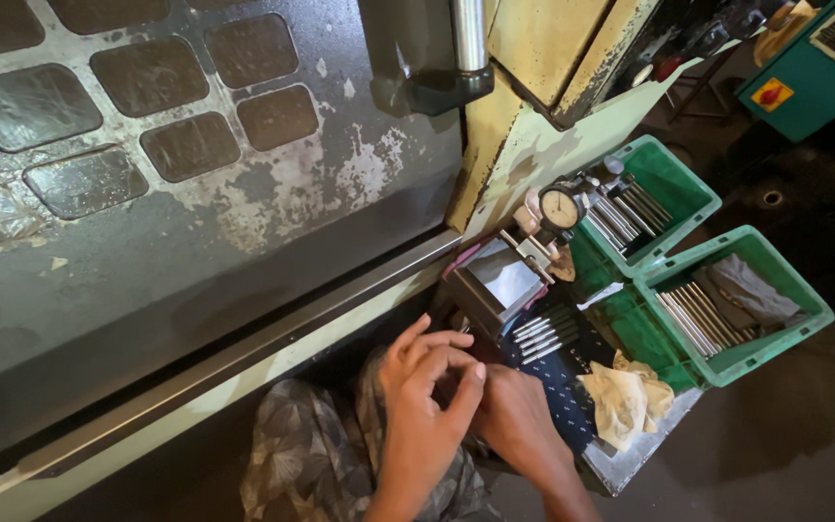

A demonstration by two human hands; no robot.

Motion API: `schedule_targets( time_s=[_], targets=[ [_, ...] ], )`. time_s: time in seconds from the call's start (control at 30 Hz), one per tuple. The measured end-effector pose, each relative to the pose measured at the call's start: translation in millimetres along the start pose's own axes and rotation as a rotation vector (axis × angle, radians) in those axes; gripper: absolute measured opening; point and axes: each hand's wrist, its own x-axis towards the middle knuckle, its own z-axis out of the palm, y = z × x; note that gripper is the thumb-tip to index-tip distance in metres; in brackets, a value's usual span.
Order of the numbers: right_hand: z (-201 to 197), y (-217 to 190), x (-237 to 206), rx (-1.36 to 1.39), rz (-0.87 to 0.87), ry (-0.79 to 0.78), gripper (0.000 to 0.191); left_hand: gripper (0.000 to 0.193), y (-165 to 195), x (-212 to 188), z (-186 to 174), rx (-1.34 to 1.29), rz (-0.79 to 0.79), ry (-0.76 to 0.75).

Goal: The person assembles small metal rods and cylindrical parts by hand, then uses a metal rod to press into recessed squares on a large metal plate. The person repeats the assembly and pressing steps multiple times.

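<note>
My left hand (424, 396) and my right hand (517, 418) meet close together at the bottom centre, fingers curled toward each other over something small that I cannot make out. Just beyond the fingertips lies a row of thin metal rods (545, 334) on a dark perforated tray (567, 396). A steel block fixture (497, 285) with a round dial gauge (561, 207) stands right behind the rods.
Two green plastic crates (727, 372) (693, 188) hold several more metal rods and a grey cloth. A crumpled yellowish rag (627, 398) lies on the tray's right. A large grey machine door (195, 184) fills the left. My patterned trousers (311, 454) show below.
</note>
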Motion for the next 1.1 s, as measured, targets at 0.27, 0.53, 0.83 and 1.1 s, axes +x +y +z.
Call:
schedule_targets(
  time_s=[0.27,0.53,0.83,1.1],
  targets=[
    [-1,-5,-1,-0.029,0.036,0.017,0.027,0.014,-13,5,-1,-0.303,-0.143,-0.055],
    [-7,-12,2,-0.005,0.064,-0.001,0.027,0.022,-11,4,-8,-0.324,-0.146,-0.075],
    [0,3,3,-0.003,0.040,0.011,0.016,0.016,-11,2,-6,-0.242,-0.093,-0.148],
    [-3,2,3,0.024,0.037,-0.053,0.015,0.017,-19,3,-2,-0.300,-0.100,-0.116]
  ],
)
